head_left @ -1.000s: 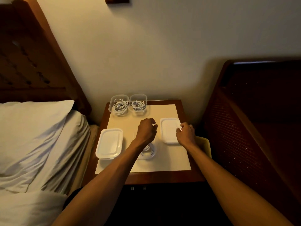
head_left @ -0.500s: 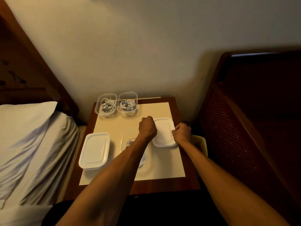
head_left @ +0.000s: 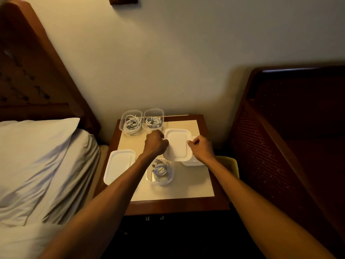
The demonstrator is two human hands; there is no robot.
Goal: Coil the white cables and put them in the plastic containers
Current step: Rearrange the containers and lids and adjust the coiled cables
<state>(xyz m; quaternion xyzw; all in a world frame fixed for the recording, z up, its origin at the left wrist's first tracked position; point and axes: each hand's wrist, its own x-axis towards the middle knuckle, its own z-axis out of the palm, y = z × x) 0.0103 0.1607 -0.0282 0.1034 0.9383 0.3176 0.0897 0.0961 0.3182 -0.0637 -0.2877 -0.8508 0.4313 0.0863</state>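
- Far left: a bed with a white pillow (head_left: 37, 156), under a dark wooden headboard (head_left: 28, 71).
- Next: a wooden desk (head_left: 168, 205) against the wall, its cream top panel (head_left: 186, 187) carrying all the containers.
- At the panel's left edge: a closed container (head_left: 119, 168) with a white lid on, contents hidden.
- At the back left corner: two open clear containers side by side and touching, the back-left container (head_left: 122, 121) with a coiled white cable (head_left: 131, 125) inside, and the back-right container (head_left: 162, 118) with its own coiled cable (head_left: 153, 122) inside.
- Just in front of those: the left hand (head_left: 155, 144), fingers curled, clamped on the left edge of a loose white lid (head_left: 177, 144).
- Nearer the front, just right of the left forearm: an open front container (head_left: 149, 177) holding a third coiled cable (head_left: 160, 169), loosely wound.
- Between both hands: the loose white lid, flat side up, its near edge by the front container's far rim.
- At the lid's right edge: the right hand (head_left: 202, 148), fingers curled, pinching that edge.
- Under the lid's near right corner and the right wrist: part of a white container (head_left: 194, 163), contents hidden.
- Past the desk's right edge: a yellow object (head_left: 228, 163), too cut off to identify.
- Far right: dark wooden furniture with a mesh panel (head_left: 270, 146).
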